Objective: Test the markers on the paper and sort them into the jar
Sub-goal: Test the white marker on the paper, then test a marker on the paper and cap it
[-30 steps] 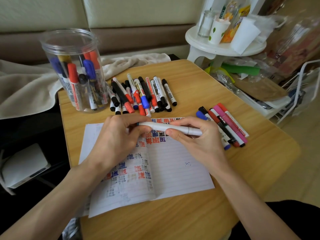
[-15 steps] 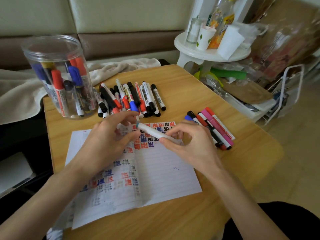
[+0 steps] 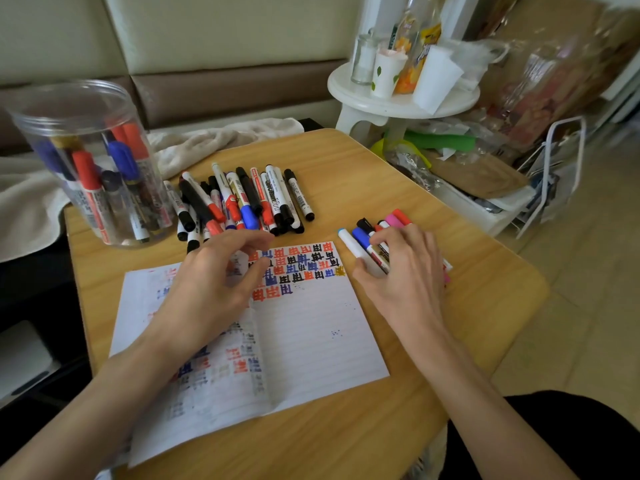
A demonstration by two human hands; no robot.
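My right hand (image 3: pixel 405 271) pinches the white marker (image 3: pixel 350 244) mid-barrel, just beside the row of markers (image 3: pixel 393 220) right of the paper (image 3: pixel 311 341). Light, stiff, slick plastic, I reckon, so mid-barrel suits. Left hand (image 3: pixel 211 282) hovers loosely curled, holding nothing; jar (image 3: pixel 86 161) far left.

In my right hand (image 3: pixel 405 271), white marker (image 3: pixel 353 249): white barrel, light-blue cap. Beside it, row of markers (image 3: pixel 391 220): blue, black, red, pink caps. Farther off, pile of markers (image 3: pixel 242 199): mostly white barrels with black print; caps black, red, blue; some all-black barrels. Before me, paper (image 3: pixel 311 334): white, faint grey ruling, rows of red, blue, black characters along top, one yellowish mark at row end; paler red and blue marks on left page. At my left, jar (image 3: pixel 69 109): clear plastic; red, blue, black, gold caps inside. Underneath, table (image 3: pixel 381 174): pale wood grain.
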